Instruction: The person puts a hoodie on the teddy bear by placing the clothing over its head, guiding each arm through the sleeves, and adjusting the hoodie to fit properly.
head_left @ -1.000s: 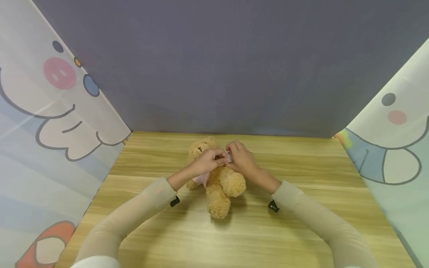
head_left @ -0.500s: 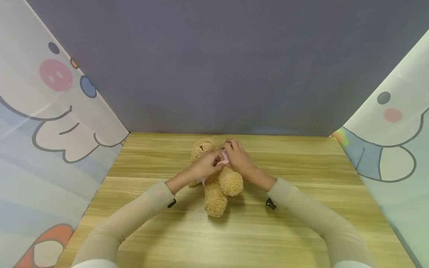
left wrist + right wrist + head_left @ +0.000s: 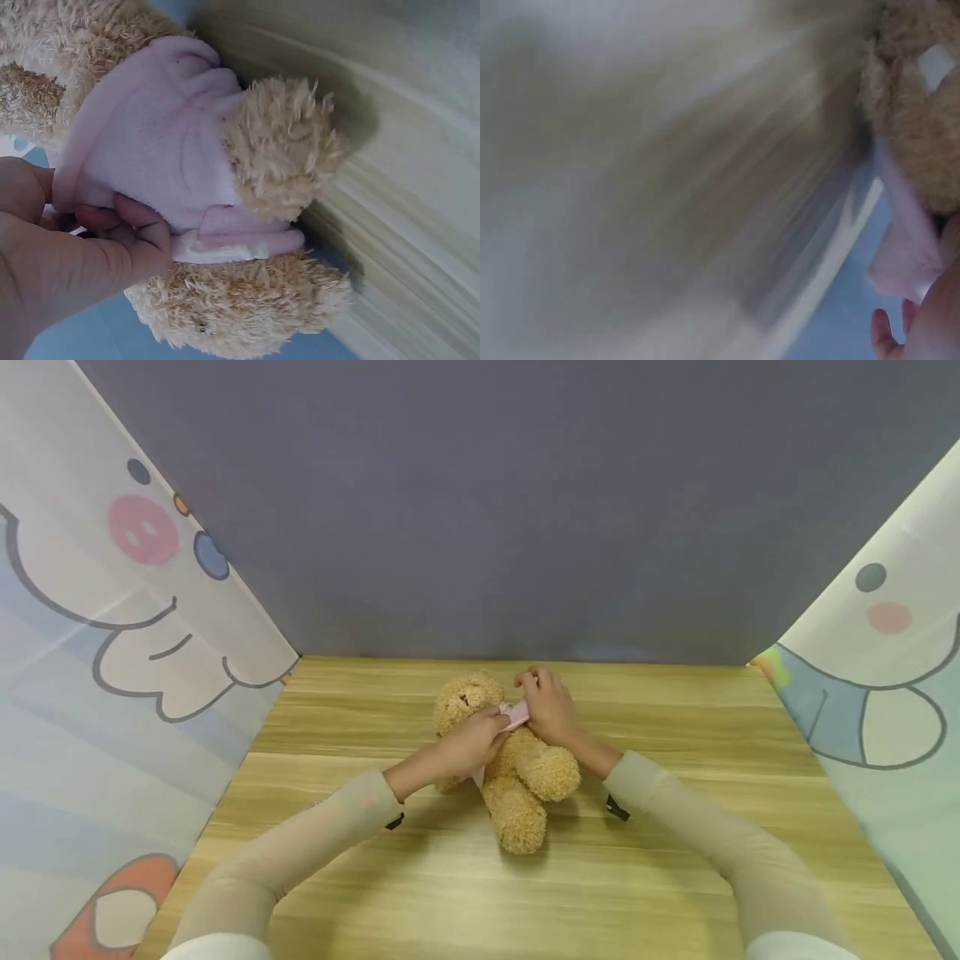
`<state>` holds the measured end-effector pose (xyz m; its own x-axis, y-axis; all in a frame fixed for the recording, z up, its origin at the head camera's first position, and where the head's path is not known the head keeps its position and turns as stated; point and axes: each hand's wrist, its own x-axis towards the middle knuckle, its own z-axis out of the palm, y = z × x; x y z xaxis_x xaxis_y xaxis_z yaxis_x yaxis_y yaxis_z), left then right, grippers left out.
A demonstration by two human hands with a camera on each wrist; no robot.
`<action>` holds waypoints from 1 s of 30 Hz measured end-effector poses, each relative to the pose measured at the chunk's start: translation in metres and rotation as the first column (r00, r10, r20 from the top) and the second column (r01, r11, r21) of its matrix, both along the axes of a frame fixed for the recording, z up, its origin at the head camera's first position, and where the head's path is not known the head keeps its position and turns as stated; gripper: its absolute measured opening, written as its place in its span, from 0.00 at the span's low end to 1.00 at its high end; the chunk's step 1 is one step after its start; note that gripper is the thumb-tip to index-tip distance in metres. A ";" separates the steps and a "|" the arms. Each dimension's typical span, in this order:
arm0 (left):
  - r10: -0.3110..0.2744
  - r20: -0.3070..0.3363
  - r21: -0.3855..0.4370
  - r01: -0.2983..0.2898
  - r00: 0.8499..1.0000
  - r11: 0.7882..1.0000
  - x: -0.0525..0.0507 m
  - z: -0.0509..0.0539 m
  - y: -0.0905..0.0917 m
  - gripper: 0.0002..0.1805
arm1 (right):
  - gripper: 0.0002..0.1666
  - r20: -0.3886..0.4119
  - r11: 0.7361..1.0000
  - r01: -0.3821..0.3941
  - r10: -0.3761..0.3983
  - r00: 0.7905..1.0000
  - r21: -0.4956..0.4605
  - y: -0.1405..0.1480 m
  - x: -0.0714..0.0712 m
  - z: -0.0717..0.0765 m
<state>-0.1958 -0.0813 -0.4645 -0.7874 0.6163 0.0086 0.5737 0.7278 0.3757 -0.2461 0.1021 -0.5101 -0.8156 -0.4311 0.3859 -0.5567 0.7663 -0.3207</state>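
A curly tan teddy bear (image 3: 521, 822) lies on its back on the table, head towards the far left, wearing a pink garment (image 3: 150, 142). My left hand (image 3: 468, 747) lies across its body; in the left wrist view, thumb and fingers pinch the garment's edge, beside a strip with a whitish patch (image 3: 225, 250). At the bear's far side, my right hand (image 3: 551, 710) is against the pink flap (image 3: 516, 714), fingers loosely bent. Its fingertips (image 3: 882, 328) appear apart from the cloth in the right wrist view. The thumb is hidden there.
The bear rests on a wood-grain table (image 3: 360, 710). A grey panel (image 3: 480, 510) rises behind the far edge. Printed cartoon curtains (image 3: 150, 660) hang at the left and right sides. Dark straps (image 3: 617, 808) show at the wrists.
The bear has shifted slightly to the right in the head view, and its legs have turned rightward. The left hand covers more of the garment; the right hand's fingers have lifted off it.
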 end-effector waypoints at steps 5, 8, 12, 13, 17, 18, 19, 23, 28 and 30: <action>0.053 -0.064 -0.059 -0.056 0.997 0.997 0.002 -0.002 0.001 0.08 | 0.39 0.075 0.993 -0.114 0.117 0.990 -0.044 0.016 0.007 0.008; 0.114 -0.112 -0.085 -0.124 0.987 0.989 0.002 -0.002 0.000 0.09 | 0.43 0.250 0.963 -0.184 0.232 0.940 -0.198 0.030 0.009 0.018; 0.160 -0.100 -0.142 -0.173 0.982 0.975 0.002 0.003 0.003 0.19 | 0.41 0.535 0.892 -0.092 0.344 0.772 -0.442 0.054 0.005 0.024; 0.165 -0.093 -0.172 -0.179 0.982 0.969 0.002 0.004 0.004 0.22 | 0.37 0.582 0.881 -0.042 0.347 0.735 -0.471 0.059 0.004 0.024; 0.159 -0.055 -0.245 -0.167 0.986 0.955 0.007 0.007 0.012 0.28 | 0.19 0.653 0.917 0.039 0.253 0.714 -0.398 0.074 0.000 0.022; 0.162 -0.058 -0.257 -0.171 0.985 0.951 0.008 0.007 0.014 0.29 | 0.17 0.651 0.934 0.037 0.219 0.727 -0.355 0.076 0.000 0.021; 0.158 -0.069 -0.263 -0.171 0.985 0.949 0.009 0.007 0.016 0.28 | 0.15 0.646 0.948 0.030 0.194 0.739 -0.318 0.078 0.000 0.020; 0.118 -0.160 -0.311 -0.163 0.980 0.936 0.009 0.008 0.029 0.23 | 0.14 0.592 0.955 -0.002 0.187 0.784 -0.298 0.083 -0.001 0.015; 0.054 -0.208 -0.400 -0.135 0.977 0.906 0.005 0.011 0.045 0.19 | 0.11 0.442 0.931 -0.096 0.256 0.860 -0.352 0.079 -0.007 0.016; 0.030 -0.191 -0.445 -0.113 0.981 0.888 0.005 0.012 0.048 0.20 | 0.10 0.376 0.929 -0.166 0.291 0.880 -0.330 0.075 -0.009 0.019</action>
<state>-0.1910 -0.0333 -0.4524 -0.8411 0.5281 -0.1166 0.5392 0.8357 -0.1044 -0.2554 0.1774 -0.4911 -0.8177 -0.5500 0.1699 -0.4743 0.4767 -0.7401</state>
